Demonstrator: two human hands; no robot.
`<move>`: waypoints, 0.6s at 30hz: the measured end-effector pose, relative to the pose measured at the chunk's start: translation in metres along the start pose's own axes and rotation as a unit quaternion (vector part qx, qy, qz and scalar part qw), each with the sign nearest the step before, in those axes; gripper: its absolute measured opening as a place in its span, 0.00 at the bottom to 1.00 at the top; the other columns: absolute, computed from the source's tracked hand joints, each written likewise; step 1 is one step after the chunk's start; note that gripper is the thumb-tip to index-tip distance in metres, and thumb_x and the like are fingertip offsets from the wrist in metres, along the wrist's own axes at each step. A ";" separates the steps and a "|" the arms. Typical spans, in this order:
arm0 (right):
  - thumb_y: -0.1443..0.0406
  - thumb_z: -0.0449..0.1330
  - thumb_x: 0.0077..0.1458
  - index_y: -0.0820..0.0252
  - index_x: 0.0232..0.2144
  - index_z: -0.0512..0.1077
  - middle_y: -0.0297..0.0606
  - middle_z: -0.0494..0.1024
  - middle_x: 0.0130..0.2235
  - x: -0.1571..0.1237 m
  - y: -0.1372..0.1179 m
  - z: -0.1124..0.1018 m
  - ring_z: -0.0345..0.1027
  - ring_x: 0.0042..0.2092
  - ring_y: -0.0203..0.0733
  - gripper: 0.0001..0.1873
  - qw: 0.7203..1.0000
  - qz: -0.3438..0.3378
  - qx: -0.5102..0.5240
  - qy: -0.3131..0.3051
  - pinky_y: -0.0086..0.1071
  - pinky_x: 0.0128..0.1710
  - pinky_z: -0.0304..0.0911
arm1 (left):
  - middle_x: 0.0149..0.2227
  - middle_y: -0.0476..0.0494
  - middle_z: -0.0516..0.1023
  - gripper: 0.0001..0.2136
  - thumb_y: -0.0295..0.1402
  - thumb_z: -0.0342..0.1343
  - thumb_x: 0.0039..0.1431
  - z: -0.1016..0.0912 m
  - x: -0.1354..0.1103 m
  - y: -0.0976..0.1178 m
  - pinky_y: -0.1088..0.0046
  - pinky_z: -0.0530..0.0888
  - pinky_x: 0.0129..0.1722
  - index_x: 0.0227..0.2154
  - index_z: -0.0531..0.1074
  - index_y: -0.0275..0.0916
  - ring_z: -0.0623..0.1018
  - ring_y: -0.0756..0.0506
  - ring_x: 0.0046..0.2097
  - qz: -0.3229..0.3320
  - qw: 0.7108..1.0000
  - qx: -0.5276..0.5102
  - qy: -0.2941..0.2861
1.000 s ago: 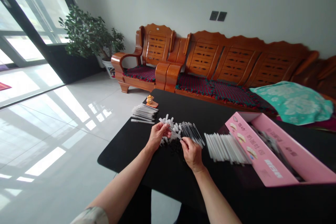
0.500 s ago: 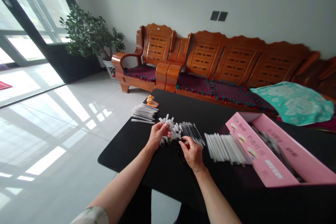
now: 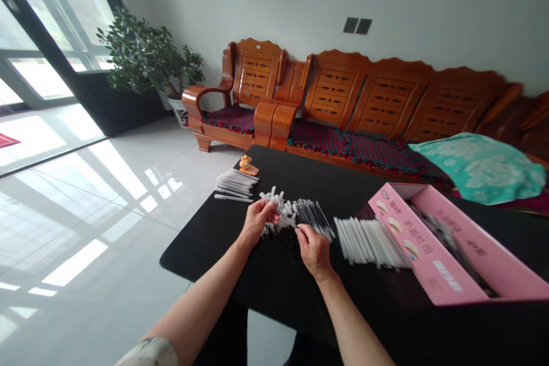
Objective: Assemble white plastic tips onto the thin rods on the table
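Note:
My left hand [image 3: 259,219] is closed around a whitish pen barrel [image 3: 285,217] that slants down to the right above the table. At the barrel's right end, my right hand [image 3: 315,249] is pinched on it with thumb and forefinger; a small dark bit shows at the fingertips. Just beyond my hands lies a loose heap of white pen caps [image 3: 278,198]. Small black pieces [image 3: 288,239] are heaped below the barrel, partly hidden by my hands. Dark pen refills [image 3: 316,216] lie in a row behind my right hand, with whitish pen tubes [image 3: 369,243] to their right.
Several capped pens [image 3: 237,182] lie stacked at the table's far left, near a small orange figurine [image 3: 246,162]. An open pink box [image 3: 422,266] holding dark contents stands on the right. Beyond the black table [image 3: 193,251] are a wooden sofa [image 3: 381,103] and a potted plant [image 3: 146,60].
My right hand's fingers have closed in on the barrel's end, where they were slightly more apart before. My left hand stays in place with the barrel.

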State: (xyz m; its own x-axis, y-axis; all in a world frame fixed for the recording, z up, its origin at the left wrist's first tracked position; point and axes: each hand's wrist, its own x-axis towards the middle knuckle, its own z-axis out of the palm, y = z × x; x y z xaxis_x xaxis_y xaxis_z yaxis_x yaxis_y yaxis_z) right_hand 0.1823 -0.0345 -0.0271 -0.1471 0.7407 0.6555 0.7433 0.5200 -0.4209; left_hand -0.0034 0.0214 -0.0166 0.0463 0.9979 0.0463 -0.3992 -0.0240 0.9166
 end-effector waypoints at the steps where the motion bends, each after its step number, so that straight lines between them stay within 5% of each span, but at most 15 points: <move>1: 0.62 0.52 0.65 0.60 0.37 0.74 0.38 0.79 0.29 0.000 0.000 0.000 0.73 0.29 0.38 0.12 1.000 0.006 0.000 0.003 0.28 0.31 0.63 | 0.23 0.46 0.77 0.20 0.48 0.64 0.51 0.000 0.000 0.000 0.75 0.74 0.24 0.31 0.73 0.33 0.76 0.49 0.23 0.001 1.000 -0.001 -0.001; 5: 0.57 0.56 0.63 0.61 0.38 0.73 0.32 0.74 0.22 -0.001 0.000 0.000 0.69 0.23 0.37 0.13 1.000 0.029 -0.001 -0.002 0.28 0.27 0.61 | 0.23 0.47 0.77 0.19 0.48 0.64 0.51 0.000 0.000 0.000 0.75 0.74 0.23 0.31 0.74 0.33 0.76 0.49 0.23 0.004 1.000 -0.003 0.000; 10: 0.61 0.51 0.66 0.60 0.38 0.74 0.39 0.80 0.30 0.000 -0.001 -0.001 0.74 0.29 0.39 0.13 1.000 0.000 -0.009 -0.008 0.29 0.31 0.62 | 0.23 0.46 0.77 0.19 0.47 0.64 0.52 -0.001 0.000 -0.001 0.75 0.74 0.24 0.31 0.73 0.33 0.76 0.49 0.23 0.002 1.000 -0.002 -0.002; 15: 0.56 0.55 0.63 0.61 0.39 0.73 0.32 0.73 0.22 0.000 0.000 0.000 0.69 0.23 0.37 0.14 0.999 0.033 -0.004 -0.008 0.28 0.27 0.60 | 0.23 0.46 0.77 0.18 0.47 0.63 0.53 -0.002 0.000 -0.002 0.75 0.74 0.24 0.32 0.73 0.33 0.77 0.49 0.23 0.008 1.000 -0.005 -0.007; 18: 0.59 0.53 0.65 0.61 0.40 0.74 0.37 0.78 0.26 0.000 0.000 -0.001 0.73 0.28 0.39 0.13 1.000 0.012 -0.007 -0.017 0.29 0.30 0.61 | 0.24 0.46 0.77 0.19 0.47 0.64 0.52 -0.001 0.000 -0.001 0.75 0.74 0.24 0.32 0.73 0.33 0.77 0.49 0.23 0.005 1.000 -0.003 -0.001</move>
State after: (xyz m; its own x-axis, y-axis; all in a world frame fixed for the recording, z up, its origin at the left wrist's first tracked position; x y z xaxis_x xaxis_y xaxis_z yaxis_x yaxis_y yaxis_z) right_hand 0.1823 -0.0346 -0.0264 -0.1513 0.7668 0.6238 0.7554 0.4967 -0.4274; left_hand -0.0039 0.0218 -0.0183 0.0439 0.9975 0.0559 -0.4049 -0.0334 0.9137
